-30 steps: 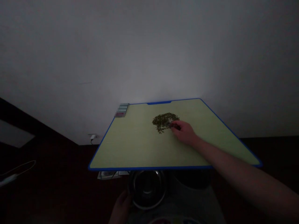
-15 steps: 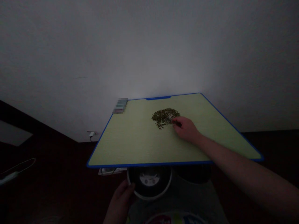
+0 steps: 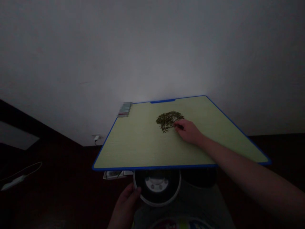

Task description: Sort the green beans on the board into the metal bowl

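A loose pile of small brown-green grains, perhaps dried beans or seeds [image 3: 168, 118], lies spread on a pale yellow-green board with a blue rim [image 3: 133, 143]. At the pile's near right edge is my right hand [image 3: 187, 130], its fingers curled together in a pinch. What lies between those fingertips is too dark to make out. Below the board's front edge, my left hand [image 3: 126, 202] grips the left rim of a round bowl [image 3: 159, 202] with a pale edge and a dark, shiny inside. The board hides the bowl's far side.
A blurred-out flat object [image 3: 125, 109] sits at the board's back left corner. Behind the board rises a pale wall [image 3: 152, 51], with a white plug [image 3: 96, 138] low on the left. A power strip [image 3: 13, 183] lies on the dark floor.
The view has shifted slightly. The bowl and my left hand are a little further right. My right hand stays by the pile, its fingertips moved slightly left.
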A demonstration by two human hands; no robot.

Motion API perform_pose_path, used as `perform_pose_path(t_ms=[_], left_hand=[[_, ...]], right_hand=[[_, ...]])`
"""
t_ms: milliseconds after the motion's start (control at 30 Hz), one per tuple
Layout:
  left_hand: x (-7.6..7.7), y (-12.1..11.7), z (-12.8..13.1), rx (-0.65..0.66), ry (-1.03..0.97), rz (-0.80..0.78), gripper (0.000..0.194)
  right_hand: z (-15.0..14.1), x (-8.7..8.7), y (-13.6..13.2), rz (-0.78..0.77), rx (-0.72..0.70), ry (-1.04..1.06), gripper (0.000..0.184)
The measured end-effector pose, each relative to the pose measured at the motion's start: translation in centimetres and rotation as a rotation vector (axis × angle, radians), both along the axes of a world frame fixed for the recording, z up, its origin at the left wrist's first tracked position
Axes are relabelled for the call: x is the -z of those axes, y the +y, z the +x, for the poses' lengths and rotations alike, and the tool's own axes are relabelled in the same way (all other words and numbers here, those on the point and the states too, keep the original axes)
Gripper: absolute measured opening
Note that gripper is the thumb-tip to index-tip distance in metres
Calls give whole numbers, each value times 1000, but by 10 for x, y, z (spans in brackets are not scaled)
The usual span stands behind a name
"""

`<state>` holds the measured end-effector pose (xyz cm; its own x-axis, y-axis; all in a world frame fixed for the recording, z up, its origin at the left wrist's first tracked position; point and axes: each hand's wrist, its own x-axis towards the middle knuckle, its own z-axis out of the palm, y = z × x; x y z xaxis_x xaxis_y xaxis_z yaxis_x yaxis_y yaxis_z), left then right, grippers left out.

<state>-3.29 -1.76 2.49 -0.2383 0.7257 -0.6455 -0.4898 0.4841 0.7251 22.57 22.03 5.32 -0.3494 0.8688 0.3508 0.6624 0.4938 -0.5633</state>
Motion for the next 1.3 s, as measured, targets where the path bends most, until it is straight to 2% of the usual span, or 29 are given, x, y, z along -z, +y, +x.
perform_pose_path(t_ms=[500, 900, 1133, 1300], left_hand=[[-8, -1, 4, -16, -47, 22, 37], [8, 0, 0, 7, -29, 66, 36], [-2, 0, 4, -19, -28, 42, 35], [-3, 1, 5, -14, -44, 27, 36]], right_hand=[[3, -1, -3, -6, -9, 14, 22], [3, -2, -5, 9, -44, 15, 24], [3, -1, -6, -2, -24, 17, 25], [1, -2, -7, -16, -9, 26, 24]])
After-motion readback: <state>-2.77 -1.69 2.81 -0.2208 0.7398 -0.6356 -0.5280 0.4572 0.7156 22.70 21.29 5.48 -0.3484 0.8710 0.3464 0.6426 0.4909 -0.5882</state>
